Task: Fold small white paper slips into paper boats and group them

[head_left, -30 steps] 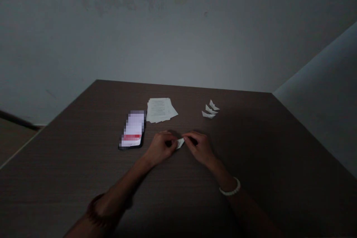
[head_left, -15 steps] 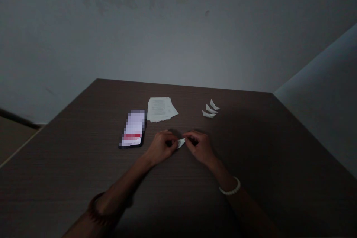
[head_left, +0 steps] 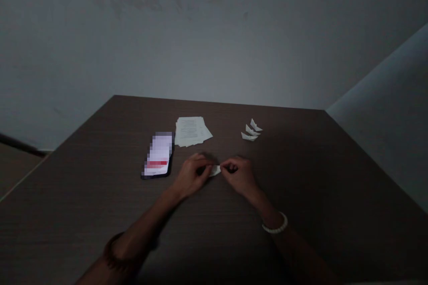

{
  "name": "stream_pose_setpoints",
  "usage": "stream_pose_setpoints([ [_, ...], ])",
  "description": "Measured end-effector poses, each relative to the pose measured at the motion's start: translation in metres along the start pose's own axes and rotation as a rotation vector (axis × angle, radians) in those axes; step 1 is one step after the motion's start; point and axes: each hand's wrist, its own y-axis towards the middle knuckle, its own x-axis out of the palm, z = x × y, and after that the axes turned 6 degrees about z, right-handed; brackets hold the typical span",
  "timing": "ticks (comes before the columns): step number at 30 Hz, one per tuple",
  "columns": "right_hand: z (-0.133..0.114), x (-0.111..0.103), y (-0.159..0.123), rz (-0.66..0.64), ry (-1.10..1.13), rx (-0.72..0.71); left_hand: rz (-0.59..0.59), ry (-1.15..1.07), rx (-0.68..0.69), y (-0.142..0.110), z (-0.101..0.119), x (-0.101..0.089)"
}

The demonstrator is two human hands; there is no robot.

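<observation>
A small folded piece of white paper (head_left: pixel 216 170) is held between my two hands, low over the middle of the table. My left hand (head_left: pixel 193 174) pinches its left end between thumb and fingers. At the opposite end, the thumb and index finger of my right hand (head_left: pixel 240 175) are closed on it. Parts of the paper are hidden behind the fingertips, so its exact folded shape is unclear. Beyond my right hand, three small white paper boats (head_left: pixel 251 131) stand in a slanting row.
Printed sheets of paper (head_left: pixel 192 131) lie in a loose stack behind my left hand. A phone (head_left: pixel 158 153) with a lit, blurred screen lies left of it. The brown table (head_left: pixel 287 142) reaches back to a grey wall (head_left: pixel 187 58).
Both hands keep hold of the folded paper, and the fingers shift slightly along it. The right fingertips now sit closer over its right end. The whole view has drifted a little.
</observation>
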Motion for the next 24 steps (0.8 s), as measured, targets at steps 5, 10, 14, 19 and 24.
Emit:
stream_pose_setpoints([
  [5, 0.001, -0.003, 0.001, 0.162, -0.033, 0.024, 0.031, 0.013, -0.065, 0.001, -0.001, -0.006],
  [10, 0.004, -0.004, 0.001, 0.271, -0.081, 0.045, 0.015, 0.031, -0.092, 0.002, 0.001, -0.009],
  [14, 0.005, -0.003, 0.000, 0.253, -0.089, 0.050, 0.007, 0.046, -0.078, 0.002, 0.003, -0.007],
  [19, 0.007, -0.005, 0.000, 0.230, -0.094, 0.082, 0.004, 0.070, -0.063, 0.001, -0.002, -0.003],
  [24, 0.016, -0.021, 0.012, 0.356, -0.278, 0.060, -0.005, 0.088, -0.062, 0.001, -0.004, -0.003],
])
